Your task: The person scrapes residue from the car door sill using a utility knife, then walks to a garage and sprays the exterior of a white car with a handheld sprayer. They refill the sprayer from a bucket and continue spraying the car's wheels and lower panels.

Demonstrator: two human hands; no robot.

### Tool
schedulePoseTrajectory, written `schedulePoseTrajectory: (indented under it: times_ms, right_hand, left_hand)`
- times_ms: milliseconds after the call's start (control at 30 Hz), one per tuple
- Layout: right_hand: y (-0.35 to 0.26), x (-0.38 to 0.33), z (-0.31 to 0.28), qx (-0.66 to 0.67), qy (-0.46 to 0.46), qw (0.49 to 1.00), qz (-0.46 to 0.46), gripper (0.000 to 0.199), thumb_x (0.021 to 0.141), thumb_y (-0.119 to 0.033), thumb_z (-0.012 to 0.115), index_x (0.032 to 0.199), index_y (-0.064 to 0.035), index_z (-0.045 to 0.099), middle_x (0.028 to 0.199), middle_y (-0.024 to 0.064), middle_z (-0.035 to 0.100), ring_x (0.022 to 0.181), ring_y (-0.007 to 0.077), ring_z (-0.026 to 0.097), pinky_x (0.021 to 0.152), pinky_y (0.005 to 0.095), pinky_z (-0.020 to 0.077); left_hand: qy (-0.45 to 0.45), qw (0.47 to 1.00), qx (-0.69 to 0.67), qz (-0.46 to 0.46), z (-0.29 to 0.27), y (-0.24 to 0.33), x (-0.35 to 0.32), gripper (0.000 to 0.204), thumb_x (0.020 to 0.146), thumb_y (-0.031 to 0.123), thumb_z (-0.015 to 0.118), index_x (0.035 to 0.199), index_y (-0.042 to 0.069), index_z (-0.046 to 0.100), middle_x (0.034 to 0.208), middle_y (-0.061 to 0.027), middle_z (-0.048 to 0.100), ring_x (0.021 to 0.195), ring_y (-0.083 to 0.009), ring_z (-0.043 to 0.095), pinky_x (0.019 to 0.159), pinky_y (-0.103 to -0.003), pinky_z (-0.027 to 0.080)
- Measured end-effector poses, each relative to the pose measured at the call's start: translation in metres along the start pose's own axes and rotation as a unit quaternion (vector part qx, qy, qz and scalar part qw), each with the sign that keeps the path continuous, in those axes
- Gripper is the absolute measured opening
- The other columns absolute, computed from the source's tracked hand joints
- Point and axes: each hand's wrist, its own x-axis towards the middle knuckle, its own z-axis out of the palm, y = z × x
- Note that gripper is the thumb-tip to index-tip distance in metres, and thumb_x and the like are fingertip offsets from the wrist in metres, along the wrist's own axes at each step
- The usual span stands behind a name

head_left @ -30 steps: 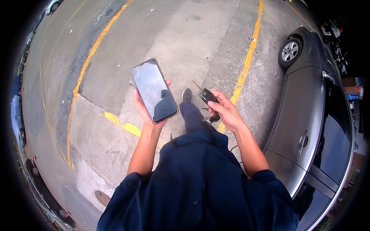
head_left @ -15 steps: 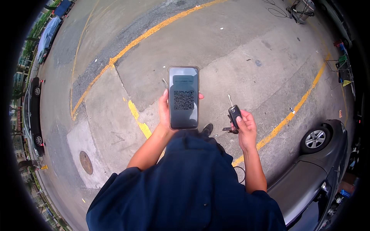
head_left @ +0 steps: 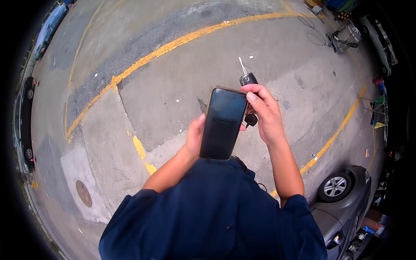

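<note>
Black smartphone (head_left: 223, 123) upright in front of the chest, dark screen up, a faint square code pattern near its middle. Held along its left edge by the left hand (head_left: 195, 135), thumb pressed on the rim, palm and fingers wrapped behind. Right hand (head_left: 265, 113) closed on a black car key (head_left: 248, 79), metal blade flipped out and pointing up and away, fob tucked between the fingers; right index fingertip resting on the top right corner of the phone, so both hands meet at the handset. Small dark tag (head_left: 251, 120) hanging from the key below the right hand, just beside the phone's right edge.

Dark blue short-sleeved shirt (head_left: 212, 212) filling the lower middle, bare forearms rising from it.

Underneath, grey concrete ground (head_left: 173, 82) with cracks, patches and small white specks. Curving yellow painted line (head_left: 173, 45) sweeping from the left side up to the top; another yellow line (head_left: 336, 134) running down on the right; short yellow dashes (head_left: 141, 149) left of the left forearm. Round manhole cover (head_left: 83, 193) at lower left. Grey car (head_left: 346, 203) at lower right, one wheel visible. Dark vehicle (head_left: 26, 117) along the left rim, well apart from the hands. Small cart (head_left: 344, 37) with a trailing cable near the top right.
</note>
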Motion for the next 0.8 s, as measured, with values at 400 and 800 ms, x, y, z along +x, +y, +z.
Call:
schedulePoseTrajectory:
  times_ms: [400,800]
  right_hand:
    - [-0.048,0.268,0.012,0.060,-0.068,0.994,0.067,0.042,0.078,-0.008,0.067,0.115,-0.0049,0.047,0.092,0.0046,0.056,0.069,0.0080,0.055,0.046,0.0206,0.0422]
    - [-0.077,0.578,-0.027,0.079,-0.131,0.987,0.052,0.053,0.074,-0.004,0.070,0.121,-0.0018,0.046,0.112,0.0071,0.050,0.095,0.0117,0.053,0.082,0.0260,0.0453]
  left_hand:
    - [-0.018,1.000,0.022,-0.003,-0.082,0.135,0.211,0.073,0.088,0.057,0.029,0.133,0.001,0.037,0.115,-0.0260,0.055,0.105,-0.0267,0.058,0.085,-0.035,0.050]
    - [0.125,0.987,-0.006,0.106,-0.139,0.282,0.487,0.063,0.092,0.048,0.027,0.130,-0.001,0.041,0.121,-0.0165,0.054,0.109,-0.0238,0.055,0.093,-0.037,0.045]
